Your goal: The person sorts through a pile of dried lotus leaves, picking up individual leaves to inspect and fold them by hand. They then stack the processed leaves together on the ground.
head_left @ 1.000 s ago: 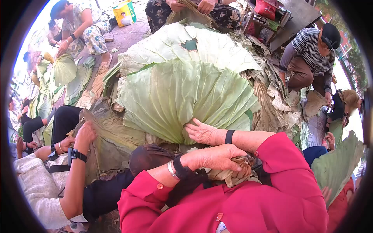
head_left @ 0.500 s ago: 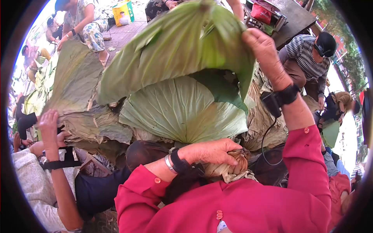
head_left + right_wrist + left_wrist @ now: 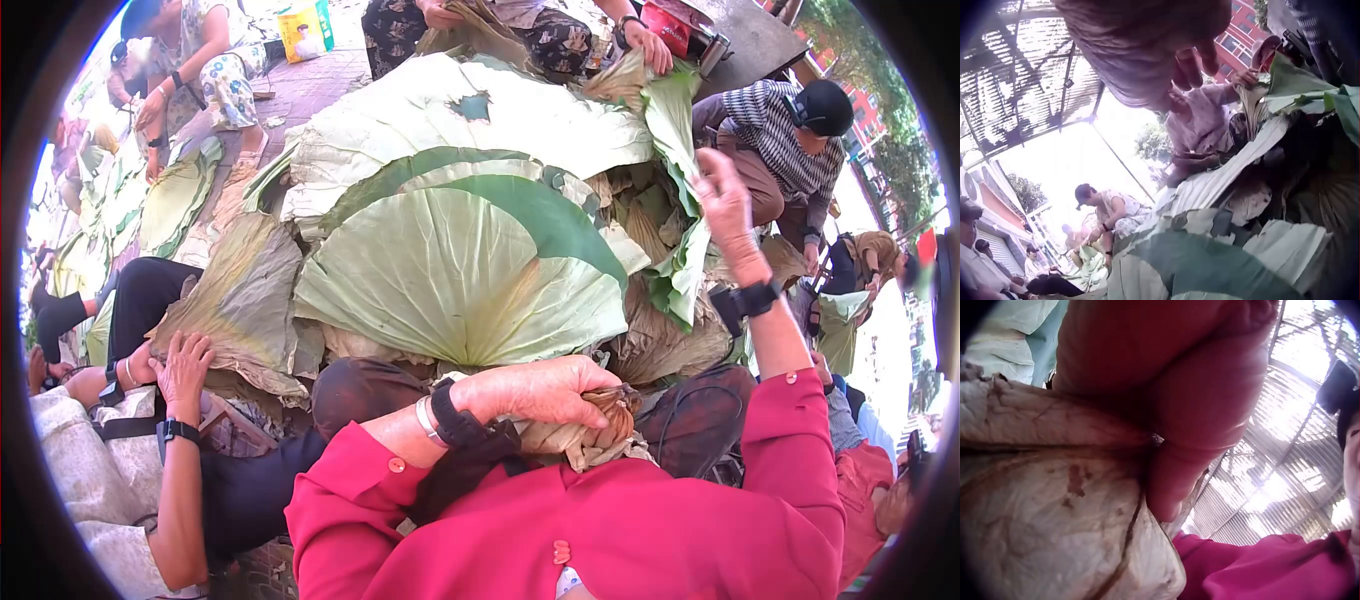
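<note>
My left hand [image 3: 535, 388] grips a bundle of dried, brownish leaves [image 3: 590, 430] in front of the red jacket. In the left wrist view, the thumb and fingers [image 3: 1191, 406] press on the pale, brown-spotted dry leaf [image 3: 1054, 512]. My right hand [image 3: 728, 205] is raised at the right with loose fingers and holds nothing. Beside its fingertips hangs a folded green leaf [image 3: 690, 255], whose top is by another person's hand [image 3: 650, 45]. Large round pale green leaves [image 3: 430, 260] lie stacked before me, fanned out from a stem point near my knees.
A whitish leaf with a hole [image 3: 400, 110] lies behind the stack. Dry leaves [image 3: 240, 290] lie at the left, by a neighbour's hand [image 3: 183, 375]. Several people sit around the pile. A yellow bag [image 3: 303, 35] stands at the back.
My right hand lifted the top green leaf off the stack, swung it up and right, and let go. Another person's hand now appears by that leaf. My left hand stays on the dry bundle.
</note>
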Demonstrator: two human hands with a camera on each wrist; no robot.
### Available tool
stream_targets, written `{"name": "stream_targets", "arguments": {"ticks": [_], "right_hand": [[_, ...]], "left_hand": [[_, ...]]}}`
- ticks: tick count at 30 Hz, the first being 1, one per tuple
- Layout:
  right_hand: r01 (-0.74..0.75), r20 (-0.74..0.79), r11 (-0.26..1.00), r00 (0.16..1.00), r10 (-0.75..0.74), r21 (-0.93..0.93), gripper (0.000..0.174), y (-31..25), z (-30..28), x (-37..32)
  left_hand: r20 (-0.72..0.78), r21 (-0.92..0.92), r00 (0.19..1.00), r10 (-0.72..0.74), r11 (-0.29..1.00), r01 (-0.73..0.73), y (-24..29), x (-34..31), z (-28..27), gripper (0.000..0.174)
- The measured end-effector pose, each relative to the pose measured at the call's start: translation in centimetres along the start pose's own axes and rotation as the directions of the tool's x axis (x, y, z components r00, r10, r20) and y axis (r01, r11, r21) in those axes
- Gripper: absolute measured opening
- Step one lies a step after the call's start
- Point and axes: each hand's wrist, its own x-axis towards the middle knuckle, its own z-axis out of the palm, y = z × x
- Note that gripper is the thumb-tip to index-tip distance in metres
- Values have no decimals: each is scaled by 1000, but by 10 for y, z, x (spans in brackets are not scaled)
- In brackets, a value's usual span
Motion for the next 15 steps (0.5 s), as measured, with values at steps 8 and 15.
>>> {"name": "stream_targets", "arguments": {"ticks": [8, 15], "right_hand": [[813, 621, 504, 240, -747, 293, 43, -111, 167, -152], [857, 679, 489, 263, -685, 162, 28, -116, 199, -156]], "left_hand": [[-30, 93, 999, -15, 996, 18, -9, 5, 1, 37], [3, 104, 997, -77, 992, 76, -6, 7, -9, 41]]}}
